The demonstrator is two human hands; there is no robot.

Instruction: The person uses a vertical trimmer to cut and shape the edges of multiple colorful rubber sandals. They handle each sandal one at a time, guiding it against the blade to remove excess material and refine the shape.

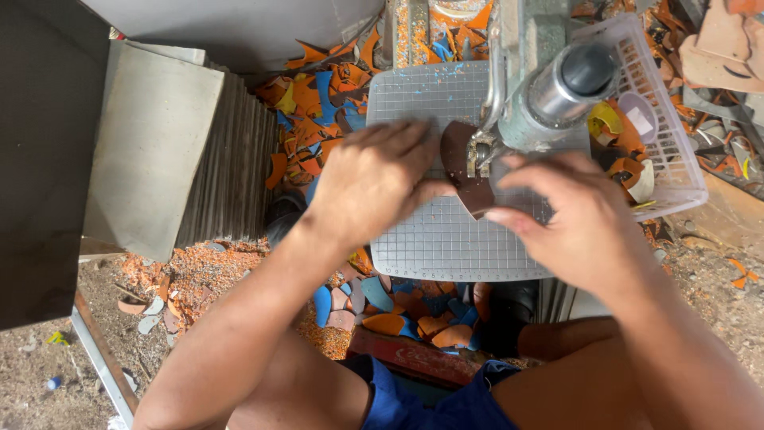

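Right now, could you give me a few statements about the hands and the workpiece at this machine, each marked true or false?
1. Both hands press on a dark brown piece lying on the gridded work plate. True: the left hand and right hand flank it.
2. The white plastic basket sits to the person's left. False: it is to the right, beside the machine head.
3. Orange and blue offcuts lie below the plate. True.
4. The stack of grey sheets lies under the right hand. False: it stands apart, on the left.
5. The brown piece is bright blue. False: it is dark brown.
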